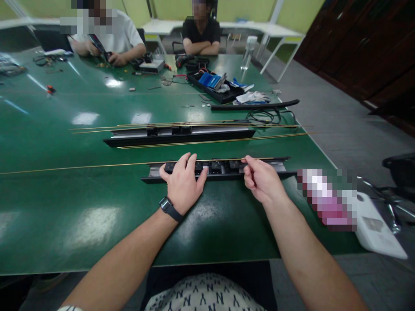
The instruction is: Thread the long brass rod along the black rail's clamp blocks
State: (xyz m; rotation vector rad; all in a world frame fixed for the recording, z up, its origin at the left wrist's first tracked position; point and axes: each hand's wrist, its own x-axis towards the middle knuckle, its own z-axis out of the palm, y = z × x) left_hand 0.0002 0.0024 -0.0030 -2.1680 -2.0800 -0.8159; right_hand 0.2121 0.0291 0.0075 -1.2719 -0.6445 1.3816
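Note:
A long black rail [275, 166] with black blocks set in its channel lies across the green table [81, 207] in front of me. My left hand [183, 181], a dark watch on its wrist, lies flat on the rail's middle with the fingers spread, pressing it down. My right hand [261, 178] is closed in a pinch at the rail's far edge, on a thin brass rod [97, 165] that runs far to the left along the table.
A second black rail [178, 134] lies further back among several more brass rods [210, 141]. Behind it are a black tray of parts [215, 88], a black strip [256, 105] and cables. Two people sit at the far side. A white device [378, 224] rests at the right edge.

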